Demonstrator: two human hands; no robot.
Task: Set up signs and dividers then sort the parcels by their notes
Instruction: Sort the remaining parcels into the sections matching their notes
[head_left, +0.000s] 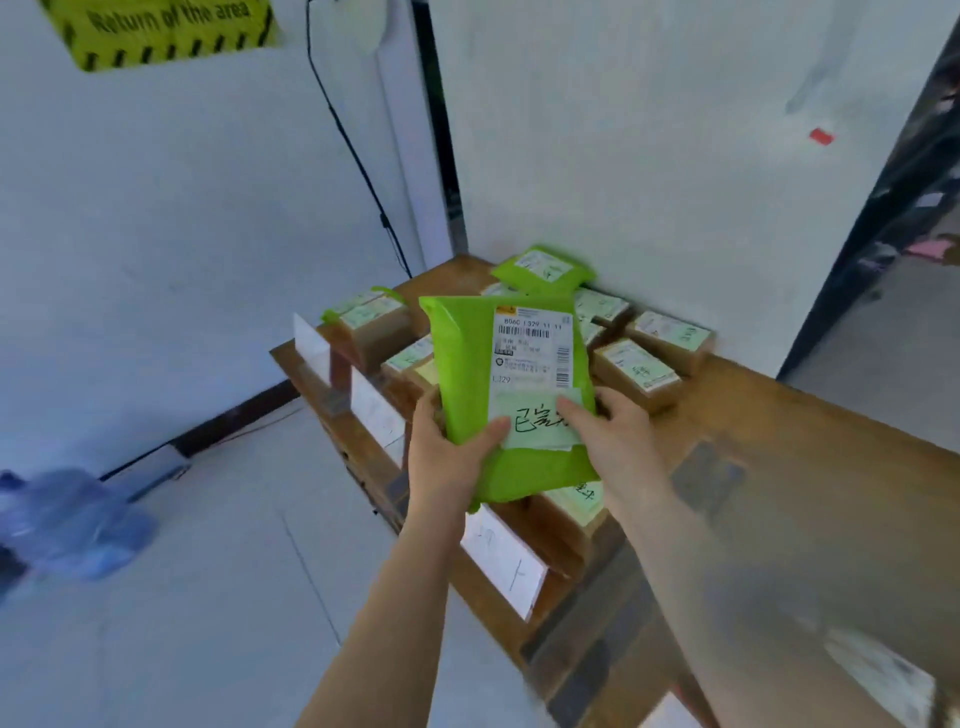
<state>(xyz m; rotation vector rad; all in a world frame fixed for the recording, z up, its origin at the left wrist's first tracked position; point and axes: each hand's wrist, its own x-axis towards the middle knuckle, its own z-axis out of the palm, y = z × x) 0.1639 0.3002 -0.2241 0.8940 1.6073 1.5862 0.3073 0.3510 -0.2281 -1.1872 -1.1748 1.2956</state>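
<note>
Parcel sorting room or courier depot. Landmark: wooden table set in a corner of plain white walls. On it, labelled brown boxes and green mailer bags; white sign cards along its left edge. Above-left, yellow hazard-striped wall sign reading "Return of the area". Right, dark shelving.

Both hands raised, fingers curled, thumbs fwd.

You get even, cool, bright light with soft shadows. Edges bend and smear: the yellow sign and blue bottles blur, while the centre label stays fairly readable.
</note>
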